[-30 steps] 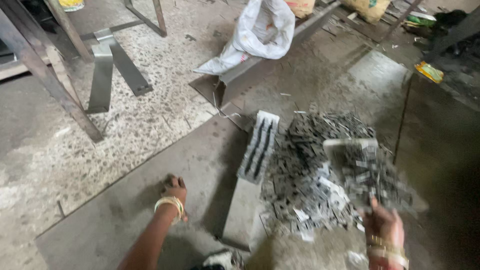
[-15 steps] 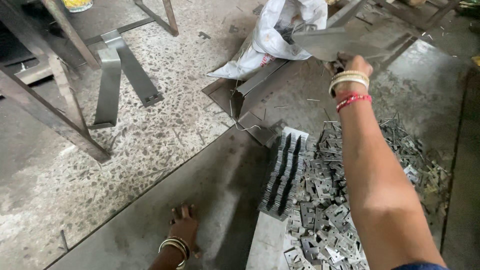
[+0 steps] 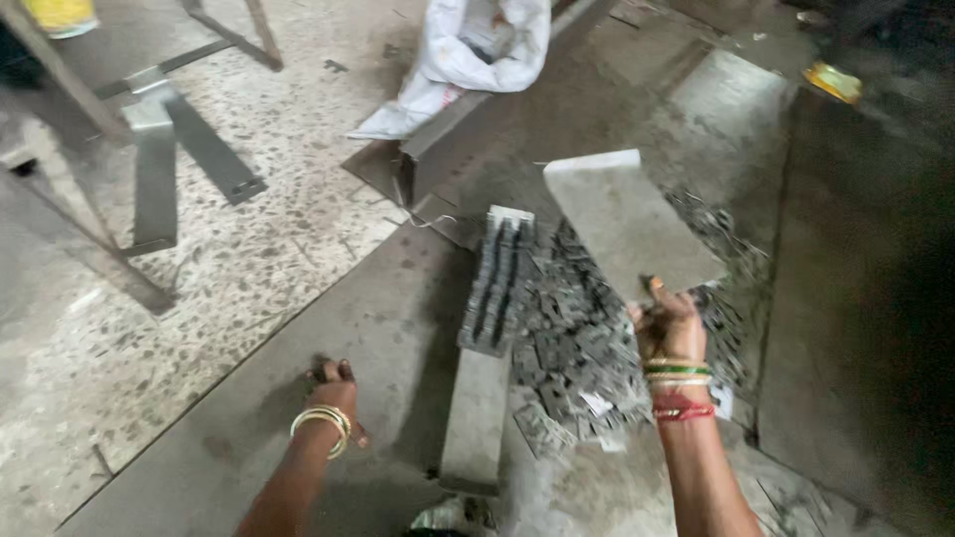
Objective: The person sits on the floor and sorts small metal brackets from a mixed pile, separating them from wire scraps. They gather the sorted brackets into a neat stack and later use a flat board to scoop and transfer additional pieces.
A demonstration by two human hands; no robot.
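Swinging back from the white sack [image 3: 477, 45], the right hand [image 3: 668, 323] is pinching a flat grey metal plate [image 3: 629, 221] over the heap of small metal clips [image 3: 587, 338], while the left hand [image 3: 336, 388] is pressing knuckles-down on the floor [image 3: 249, 288], its grip closed on nothing.

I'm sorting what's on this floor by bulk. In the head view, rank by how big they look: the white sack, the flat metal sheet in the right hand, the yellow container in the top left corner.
1. Flat metal sheet; nearer the camera, so not sure against the sack.
2. White sack, cut off at the top edge.
3. Yellow container, mostly out of frame.
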